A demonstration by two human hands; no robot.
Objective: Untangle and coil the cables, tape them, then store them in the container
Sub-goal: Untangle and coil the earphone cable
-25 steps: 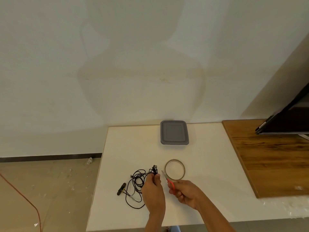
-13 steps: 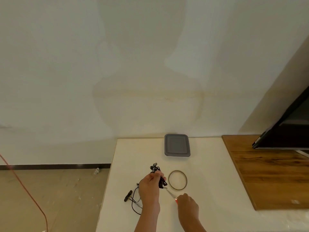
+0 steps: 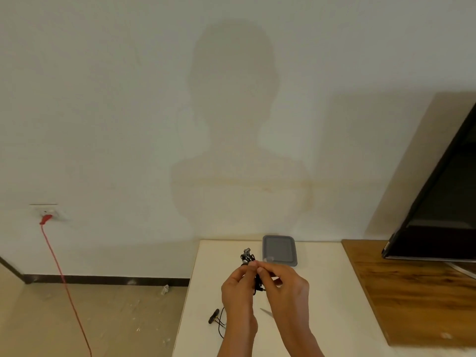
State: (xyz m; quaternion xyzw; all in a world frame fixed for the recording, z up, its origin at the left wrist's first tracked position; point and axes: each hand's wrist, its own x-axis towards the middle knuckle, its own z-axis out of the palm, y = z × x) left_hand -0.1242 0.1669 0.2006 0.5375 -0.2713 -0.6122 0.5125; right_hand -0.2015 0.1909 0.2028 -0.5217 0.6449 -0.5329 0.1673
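Far left, off the desk: a red cord [image 3: 61, 276] hangs from a wall socket [image 3: 49, 212] to the floor. On the white desk [image 3: 322, 292], near its left edge, a black connector [image 3: 213, 316] lies with thin leads trailing toward my wrist. My left hand [image 3: 238, 292] is raised over the desk's middle, clenched around the coiled black cable bundle [image 3: 247, 256], whose plugs stick up above my fingertips. My right hand [image 3: 286, 287] meets it, thumb and forefinger pinching at the bundle; a small clear piece [image 3: 268, 259], perhaps tape, shows at the fingertips. A scissor blade [image 3: 266, 312] lies on the desk under my right hand. The grey lidded container [image 3: 280, 249] sits at the desk's far edge. A wooden top [image 3: 412, 292] adjoins the right edge, carrying a dark screen [image 3: 443, 202].
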